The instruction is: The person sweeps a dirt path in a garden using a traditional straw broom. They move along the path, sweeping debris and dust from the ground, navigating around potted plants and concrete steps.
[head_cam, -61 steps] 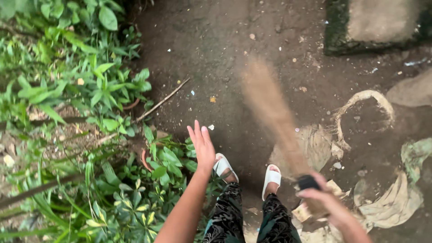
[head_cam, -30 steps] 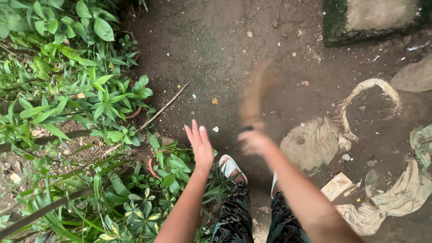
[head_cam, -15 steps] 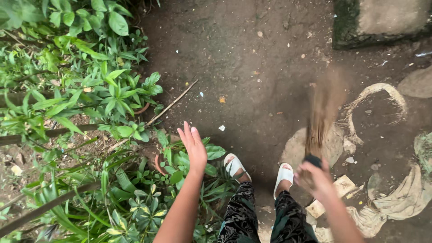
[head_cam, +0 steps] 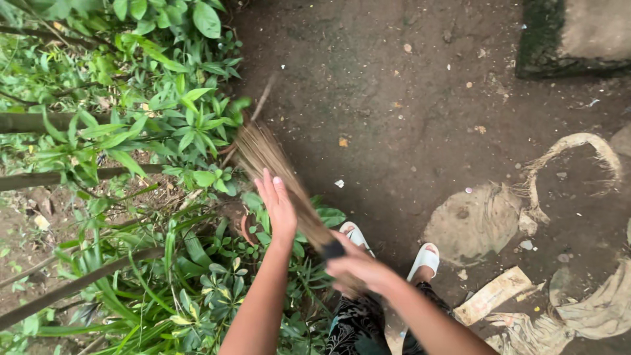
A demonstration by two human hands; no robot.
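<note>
My right hand (head_cam: 358, 268) grips the dark-banded handle of a short brown stick broom (head_cam: 276, 172). Its bristles point up and left, to the edge of the green plants (head_cam: 164, 131), and look blurred. My left hand (head_cam: 277, 207) is held out flat with fingers together and holds nothing, just left of the broom's bristles. Below are my two feet in white sandals (head_cam: 426, 258) on dark bare soil (head_cam: 407, 118), and black patterned trousers.
Leafy plants and thin stems fill the left half. A thin twig (head_cam: 261, 100) lies at the plants' edge. Scraps of cloth and paper (head_cam: 493, 294) and a curved dry root (head_cam: 570, 146) lie on the right. A mossy concrete block (head_cam: 578, 33) sits at the top right.
My right hand has swung the broom from the right side across my feet to the left, against the plants. The left hand has stayed held out. The view has shifted slightly.
</note>
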